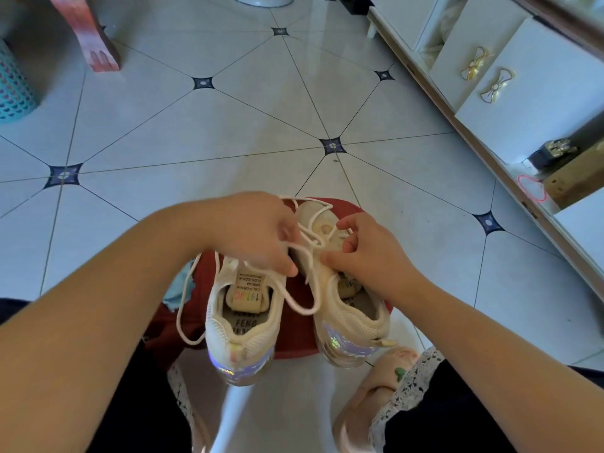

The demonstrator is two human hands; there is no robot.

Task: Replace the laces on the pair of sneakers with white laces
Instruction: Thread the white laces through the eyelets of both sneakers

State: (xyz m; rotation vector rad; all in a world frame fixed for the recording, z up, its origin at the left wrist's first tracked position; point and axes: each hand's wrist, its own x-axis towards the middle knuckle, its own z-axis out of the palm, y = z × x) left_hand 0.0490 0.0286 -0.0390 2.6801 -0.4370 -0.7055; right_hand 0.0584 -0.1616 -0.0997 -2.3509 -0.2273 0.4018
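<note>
A pink slipper (pixel 376 384) is sitting nearest, just beside the red stool (pixel 294 341) bearing both sneakers. Their heels are hanging over the stool's near edge.

The left sneaker (pixel 242 325) is showing an upside-down tongue label (pixel 248 289) reading "CALIFORNIA DREAM" above multicoloured digits too blurred to read. Its insole is showing "FEN", the rest hidden.

The white lace (pixel 304 243) is crossing the right sneaker (pixel 353 308), and one loop is trailing off the stool's left side. The left hand (pixel 255 230) is curling its fingers around lace strands. The right hand (pixel 372 253) is clamping thumb and bent fingers on the right sneaker's upper.

Beyond, the tiled floor (pixel 228 125) is lying open. A teal basket (pixel 13 89) is standing far left and a white cabinet (pixel 506 76) along the right.
</note>
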